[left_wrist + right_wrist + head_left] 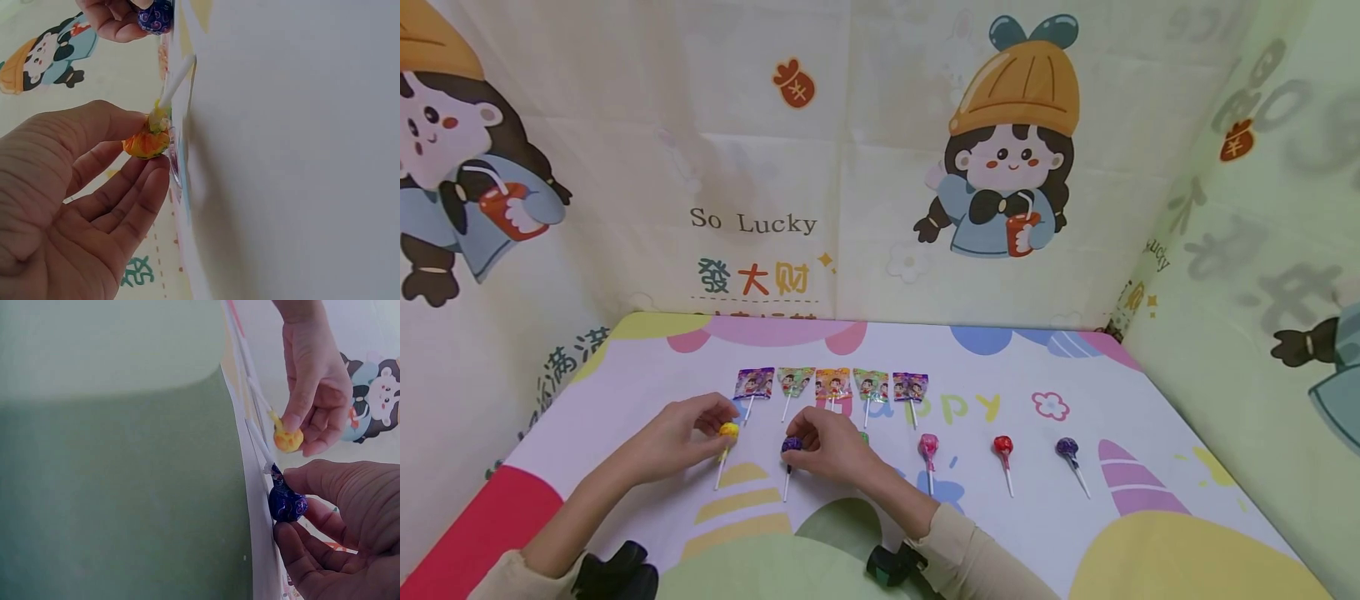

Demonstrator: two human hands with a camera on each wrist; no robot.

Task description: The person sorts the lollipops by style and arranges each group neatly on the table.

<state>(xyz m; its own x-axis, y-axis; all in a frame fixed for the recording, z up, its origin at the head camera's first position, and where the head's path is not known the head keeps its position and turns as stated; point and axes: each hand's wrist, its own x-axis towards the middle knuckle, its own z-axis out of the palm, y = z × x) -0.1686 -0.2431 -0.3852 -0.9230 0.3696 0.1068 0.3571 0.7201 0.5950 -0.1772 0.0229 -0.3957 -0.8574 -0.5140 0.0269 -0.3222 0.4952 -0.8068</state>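
Note:
My left hand (681, 437) pinches a yellow-wrapped lollipop (728, 430) by its round head, its white stick pointing toward me. Thumb and fingertips sit on either side of the orange-yellow wrapper in the left wrist view. A short way to the right, my right hand (835, 446) pinches a dark purple lollipop (287, 503) the same way, its stick also toward me. Both lollipops are at the tabletop. Behind my right hand a green lollipop (864, 437) is mostly hidden. Farther right lie a pink lollipop (928, 446), a red lollipop (1003, 447) and another purple lollipop (1067, 450).
Several flat-bagged lollipops, among them a purple packet (754, 383) and an orange packet (832, 384), form a row farther back. The table (1000, 550) wears a colourful printed cover. Printed cloth walls (880, 167) close in the back and sides.

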